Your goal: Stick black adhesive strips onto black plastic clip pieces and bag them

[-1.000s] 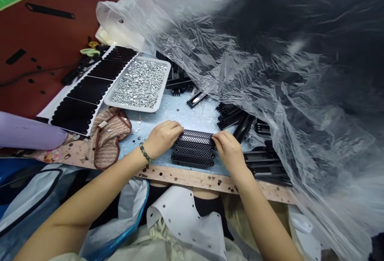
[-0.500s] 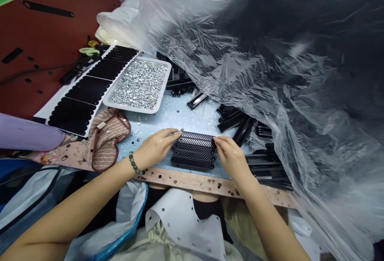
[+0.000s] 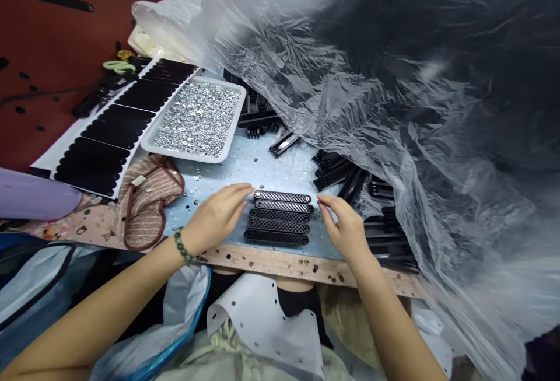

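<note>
Both hands (image 3: 215,220), loosely spread, flank five black strips (image 3: 279,216), just beside their ends.

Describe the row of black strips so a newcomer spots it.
Find the large plastic sheet, then the blue surface beside it. Near its front edge, the row of black strips lies between the left hand and right hand. Crosshatched faces and side-by-side alignment distinguish it from the jumbled black pieces.
</note>
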Action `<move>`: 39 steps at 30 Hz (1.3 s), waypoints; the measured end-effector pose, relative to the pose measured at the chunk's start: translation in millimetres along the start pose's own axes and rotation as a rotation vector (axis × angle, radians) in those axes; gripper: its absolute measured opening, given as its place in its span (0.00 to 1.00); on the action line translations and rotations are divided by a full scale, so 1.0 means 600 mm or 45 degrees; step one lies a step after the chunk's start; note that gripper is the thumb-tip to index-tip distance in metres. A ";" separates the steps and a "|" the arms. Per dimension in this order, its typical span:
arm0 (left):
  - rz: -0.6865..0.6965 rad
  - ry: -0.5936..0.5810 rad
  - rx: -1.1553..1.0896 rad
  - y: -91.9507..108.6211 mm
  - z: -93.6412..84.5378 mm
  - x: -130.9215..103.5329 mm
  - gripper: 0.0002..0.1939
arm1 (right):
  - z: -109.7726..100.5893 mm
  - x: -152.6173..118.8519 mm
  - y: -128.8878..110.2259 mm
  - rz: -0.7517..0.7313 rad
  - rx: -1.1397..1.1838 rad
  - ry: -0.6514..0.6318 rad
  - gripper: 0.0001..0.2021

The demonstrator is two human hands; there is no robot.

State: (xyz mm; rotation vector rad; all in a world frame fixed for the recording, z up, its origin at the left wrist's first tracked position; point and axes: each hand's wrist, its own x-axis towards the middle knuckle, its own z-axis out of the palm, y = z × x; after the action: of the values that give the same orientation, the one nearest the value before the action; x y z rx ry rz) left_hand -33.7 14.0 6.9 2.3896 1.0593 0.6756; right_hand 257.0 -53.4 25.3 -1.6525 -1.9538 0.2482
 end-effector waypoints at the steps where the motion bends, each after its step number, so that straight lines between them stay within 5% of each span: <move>1: -0.034 0.009 0.016 -0.002 -0.011 -0.007 0.16 | -0.006 -0.004 0.003 0.023 -0.015 0.019 0.10; 4: -0.093 -0.089 0.147 -0.019 -0.034 -0.034 0.14 | -0.015 -0.021 0.011 0.061 -0.125 -0.086 0.09; 8: -0.085 -0.254 0.374 -0.039 -0.028 -0.067 0.13 | 0.000 -0.038 0.014 0.032 -0.353 -0.302 0.09; 18: -0.168 -0.231 0.420 -0.036 -0.018 -0.058 0.08 | 0.026 -0.038 0.035 -0.001 -0.468 -0.145 0.08; 27: -0.214 -0.080 0.068 -0.027 -0.014 -0.050 0.05 | 0.018 -0.018 -0.009 0.027 0.083 0.000 0.03; 34: 0.045 0.130 -0.157 0.021 0.023 0.009 0.06 | 0.032 -0.011 -0.009 -0.098 -0.075 0.007 0.06; 39: 0.167 0.134 0.187 0.018 0.044 0.028 0.08 | 0.027 -0.012 0.000 -0.157 -0.237 -0.045 0.09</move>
State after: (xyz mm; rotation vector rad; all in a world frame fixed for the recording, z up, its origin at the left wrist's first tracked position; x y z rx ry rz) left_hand -2.3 15.0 -3.5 2.5931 1.0337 0.8017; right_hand 249.0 -56.8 10.0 -1.6426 -2.1521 0.0500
